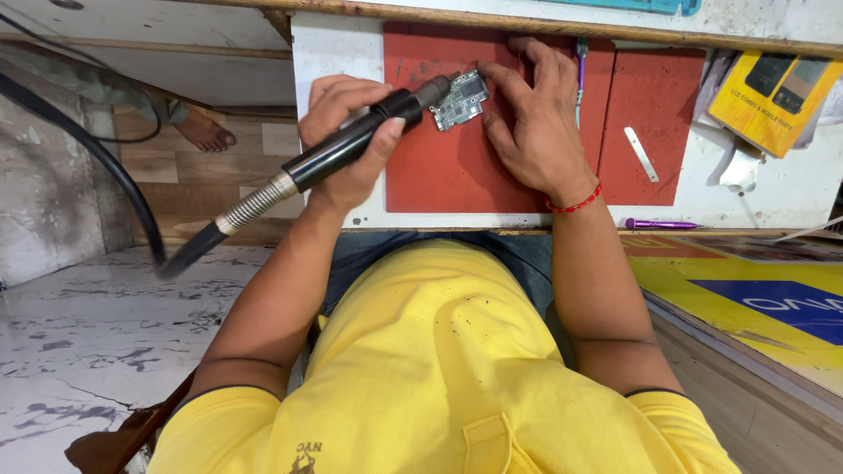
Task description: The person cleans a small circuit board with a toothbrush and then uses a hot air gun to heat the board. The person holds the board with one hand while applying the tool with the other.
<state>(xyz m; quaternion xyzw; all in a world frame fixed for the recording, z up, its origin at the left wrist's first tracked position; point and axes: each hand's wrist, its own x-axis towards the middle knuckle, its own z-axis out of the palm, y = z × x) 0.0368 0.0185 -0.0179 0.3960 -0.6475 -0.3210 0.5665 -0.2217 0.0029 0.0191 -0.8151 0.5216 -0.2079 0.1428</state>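
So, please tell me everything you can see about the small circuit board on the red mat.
The circuit board is small, flat and greenish-grey, with an uneven outline and many tiny metal parts on its upper face. It lies tilted on the red mat, near the far edge of the white table. The fingers of the right hand press on its right side. The metal nozzle of the black hot-air tool, held in the left hand, points at its left edge; whether it touches cannot be told.
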